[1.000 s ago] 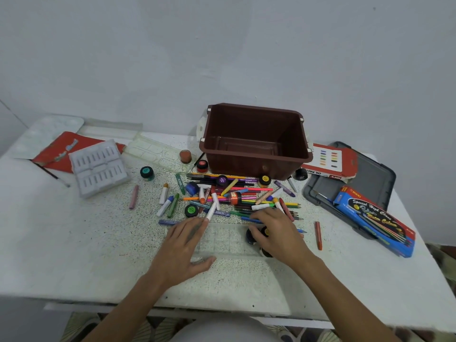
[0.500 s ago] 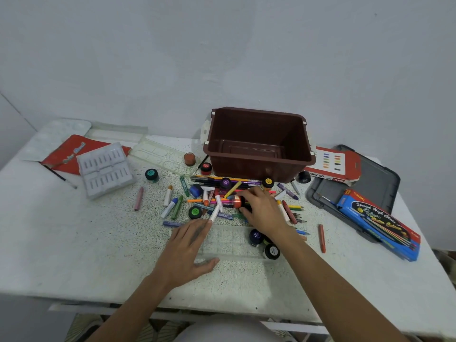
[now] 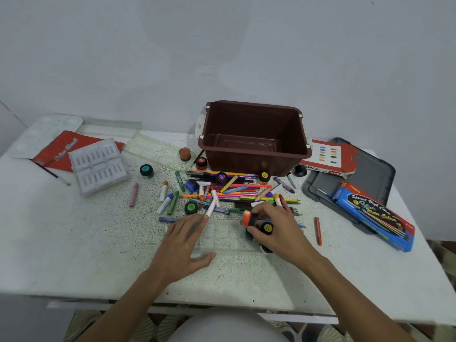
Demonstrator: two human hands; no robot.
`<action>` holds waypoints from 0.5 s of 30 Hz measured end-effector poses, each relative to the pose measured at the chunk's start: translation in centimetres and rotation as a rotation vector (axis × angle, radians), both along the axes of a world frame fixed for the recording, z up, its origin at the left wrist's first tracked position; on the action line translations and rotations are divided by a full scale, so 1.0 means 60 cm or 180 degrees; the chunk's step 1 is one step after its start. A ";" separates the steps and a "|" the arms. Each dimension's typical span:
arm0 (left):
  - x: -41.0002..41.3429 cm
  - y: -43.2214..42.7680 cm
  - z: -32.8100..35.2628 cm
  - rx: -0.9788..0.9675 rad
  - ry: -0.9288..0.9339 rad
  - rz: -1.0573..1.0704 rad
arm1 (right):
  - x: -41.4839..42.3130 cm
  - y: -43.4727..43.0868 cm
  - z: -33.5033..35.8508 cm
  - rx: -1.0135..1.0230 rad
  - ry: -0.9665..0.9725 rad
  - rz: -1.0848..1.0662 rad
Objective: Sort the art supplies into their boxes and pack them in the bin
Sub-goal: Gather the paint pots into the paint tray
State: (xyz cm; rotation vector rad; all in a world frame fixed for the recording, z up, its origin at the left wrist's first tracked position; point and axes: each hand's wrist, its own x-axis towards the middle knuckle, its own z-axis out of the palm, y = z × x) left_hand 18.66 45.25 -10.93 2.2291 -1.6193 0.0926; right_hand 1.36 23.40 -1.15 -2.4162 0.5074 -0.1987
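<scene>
A clear plastic tray (image 3: 225, 236) lies on the table in front of me. My left hand (image 3: 183, 245) rests flat on its left end, fingers spread. Over the tray's right end my right hand (image 3: 278, 230) holds an orange-lidded paint pot (image 3: 247, 218) on its side. A yellow-lidded pot (image 3: 267, 228) and two dark pots sit in the tray under that hand, partly hidden. Behind the tray lies a pile of pencils, markers and crayons (image 3: 234, 191). The empty brown bin (image 3: 254, 138) stands at the back.
Loose paint pots: green-lidded (image 3: 191, 208), teal (image 3: 146, 171), red (image 3: 201, 163). A white crayon insert (image 3: 98, 165) and red box (image 3: 56, 150) lie left. At right are a grey lid (image 3: 370, 174), a blue watercolour box (image 3: 375, 215) and an oil pastel box (image 3: 330, 157).
My right hand reached into the pile, took the orange-lidded pot and brought it back over the tray's right end. My left hand stayed on the tray.
</scene>
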 end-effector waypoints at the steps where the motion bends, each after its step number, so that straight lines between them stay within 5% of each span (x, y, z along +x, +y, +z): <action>1: 0.000 0.000 0.000 0.0000 0.0003 0.0000 | -0.011 0.002 0.000 -0.0043 -0.0009 0.0045; 15: -0.002 0.001 0.005 -0.0057 0.0014 0.0000 | -0.045 0.031 -0.004 -0.0756 0.0044 0.0334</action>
